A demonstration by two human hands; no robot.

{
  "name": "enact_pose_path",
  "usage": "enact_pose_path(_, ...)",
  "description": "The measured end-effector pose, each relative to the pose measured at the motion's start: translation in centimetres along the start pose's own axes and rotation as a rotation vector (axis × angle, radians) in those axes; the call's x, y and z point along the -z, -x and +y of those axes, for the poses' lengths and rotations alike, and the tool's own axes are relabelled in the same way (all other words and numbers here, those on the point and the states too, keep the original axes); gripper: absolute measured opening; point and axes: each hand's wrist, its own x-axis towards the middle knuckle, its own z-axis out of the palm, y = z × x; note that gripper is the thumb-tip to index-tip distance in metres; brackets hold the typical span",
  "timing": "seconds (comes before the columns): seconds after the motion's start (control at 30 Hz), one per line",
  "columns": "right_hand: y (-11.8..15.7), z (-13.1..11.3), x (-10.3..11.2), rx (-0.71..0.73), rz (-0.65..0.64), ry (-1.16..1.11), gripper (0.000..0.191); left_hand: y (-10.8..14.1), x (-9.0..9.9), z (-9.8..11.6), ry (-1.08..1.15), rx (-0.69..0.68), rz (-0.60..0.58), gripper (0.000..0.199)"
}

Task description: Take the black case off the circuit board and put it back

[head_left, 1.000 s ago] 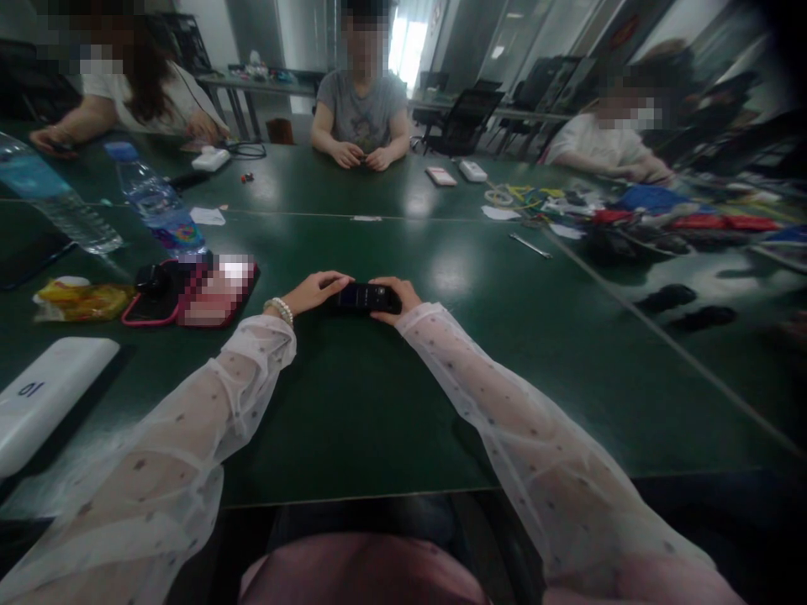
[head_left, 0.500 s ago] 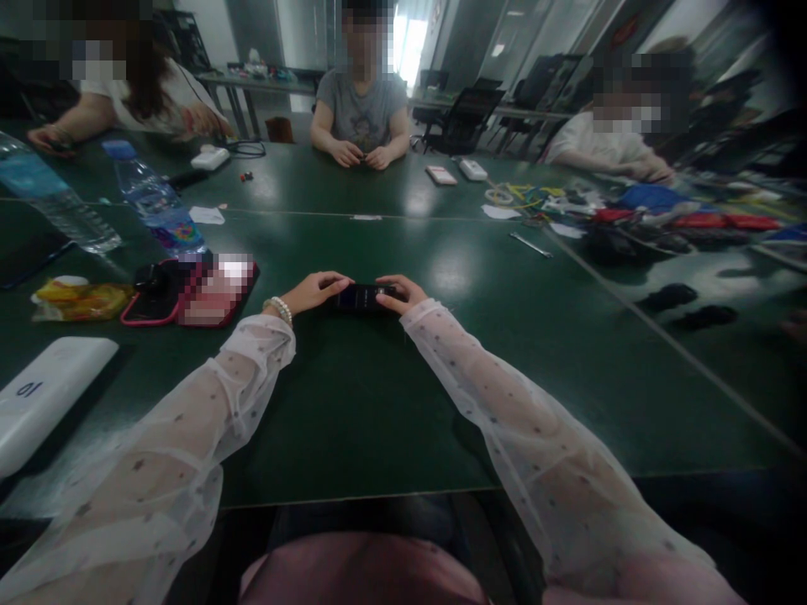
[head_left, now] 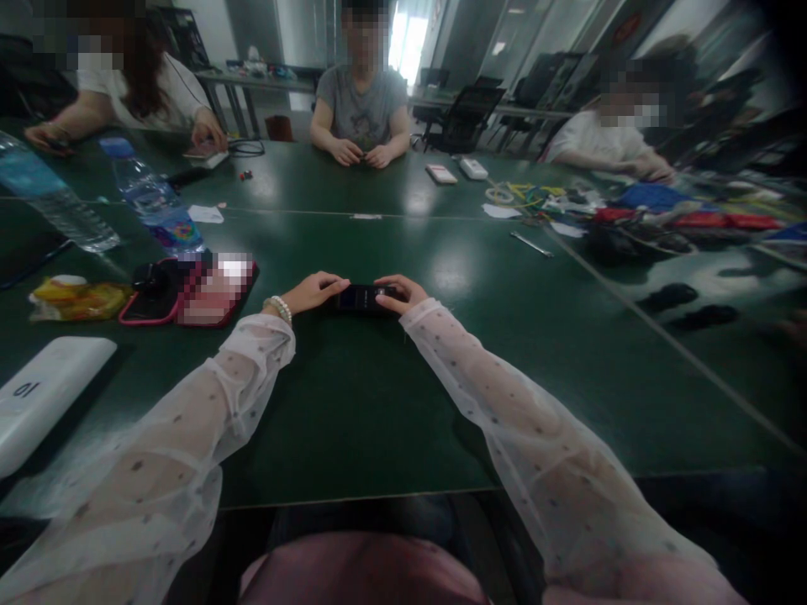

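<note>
A small black device with a dark screen [head_left: 361,297] is held just above or on the green table [head_left: 378,403], straight ahead of me. My left hand [head_left: 314,291] grips its left end, thumb along the near edge, a pearl bracelet at the wrist. My right hand [head_left: 404,293] has hold of the right end, its thumb over the face of the device. The fingers behind the device are partly hidden. Sheer white dotted sleeves cover both arms.
At the left are a blue-capped bottle [head_left: 151,202], another bottle [head_left: 56,197], a pink-edged case [head_left: 148,307], a yellow packet [head_left: 79,300] and a white power bank [head_left: 54,395]. A wrench [head_left: 530,244] and cables [head_left: 523,197] lie to the right. Three people sit around the table.
My hands and the black device have barely moved. At the far left, another person's hand has come down onto the white box on the table.
</note>
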Motion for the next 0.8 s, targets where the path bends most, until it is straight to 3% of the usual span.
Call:
enact_pose_path(0.4, 0.22, -0.24, -0.03, 0.018, -0.012, -0.035, 0.048, 0.04, 0.12, -0.13, 0.08, 0.017, -0.002, 0.073)
enact_pose_path(0.67, -0.12, 0.1, -0.21, 0.018, -0.012, -0.015, 0.045, -0.23, -0.12, -0.59, 0.018, 0.018, 0.013, 0.07)
enact_pose_path(0.8, -0.03, 0.41, -0.5, 0.04, 0.088, 0.123, 0.04, -0.07, -0.23, -0.27, 0.026, 0.019, 0.031, 0.07)
